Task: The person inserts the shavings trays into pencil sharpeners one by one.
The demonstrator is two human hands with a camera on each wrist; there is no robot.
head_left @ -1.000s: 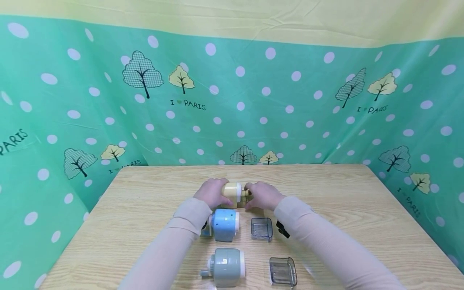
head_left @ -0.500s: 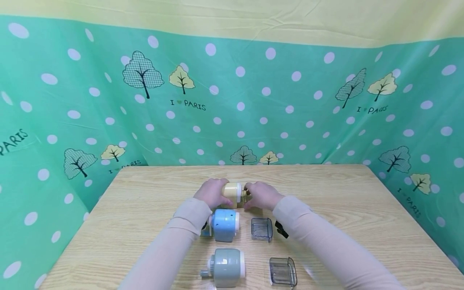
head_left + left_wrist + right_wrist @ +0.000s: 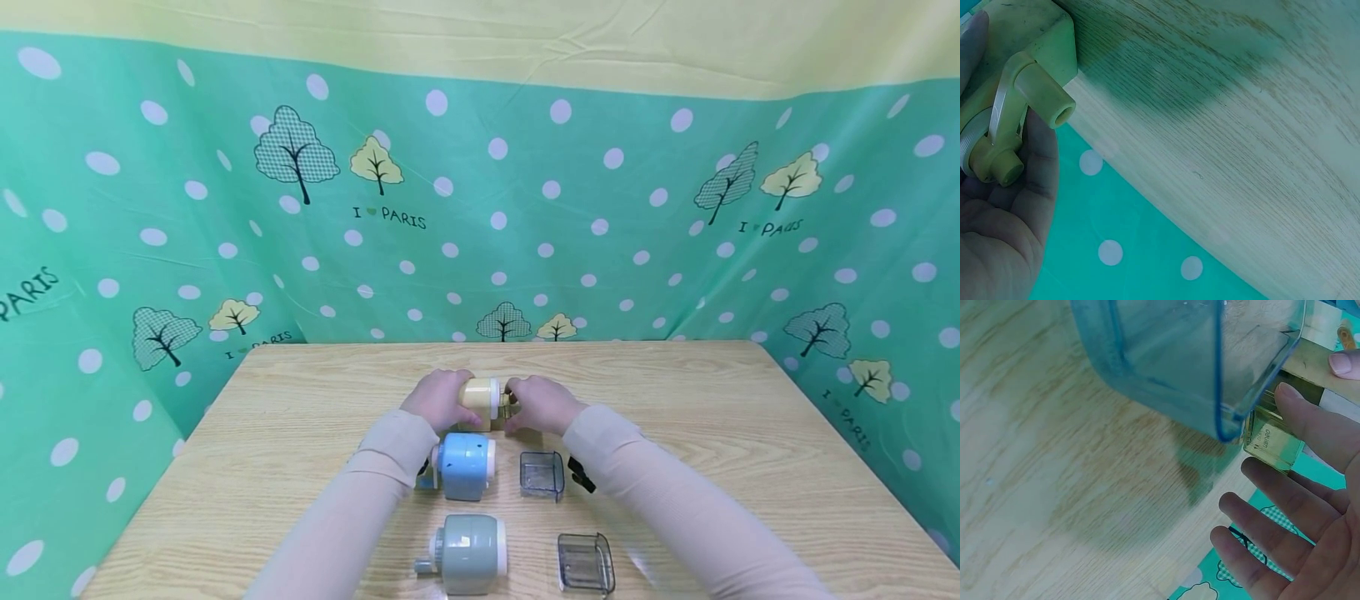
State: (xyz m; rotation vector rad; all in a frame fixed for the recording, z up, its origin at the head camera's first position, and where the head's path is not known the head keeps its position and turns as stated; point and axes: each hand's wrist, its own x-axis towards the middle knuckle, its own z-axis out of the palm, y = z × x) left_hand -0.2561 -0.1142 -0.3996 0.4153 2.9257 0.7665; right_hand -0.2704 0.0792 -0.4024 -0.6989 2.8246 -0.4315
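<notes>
My left hand [image 3: 441,400] grips a yellow hand-crank pencil sharpener [image 3: 478,393] at the back of the table. In the left wrist view the sharpener's crank handle [image 3: 1044,94] sticks out over the palm. My right hand [image 3: 547,404] pinches a small see-through yellow drawer [image 3: 1272,440] between thumb and index finger, at the front of the sharpener. Its remaining fingers are spread below, as the right wrist view shows. How deep the drawer sits in the sharpener is hidden by my fingers.
Nearer me lie a blue sharpener [image 3: 465,465] and a grey-green sharpener [image 3: 472,552], cranks to the left. Two clear dark drawers, one [image 3: 542,473] beside the blue sharpener and another [image 3: 585,562] nearer, stand to their right. A green dotted cloth [image 3: 525,192] hangs behind the table.
My right hand has shifted very slightly left, toward the yellow sharpener, with the drawer in its fingers. My left hand and the other things have stayed put.
</notes>
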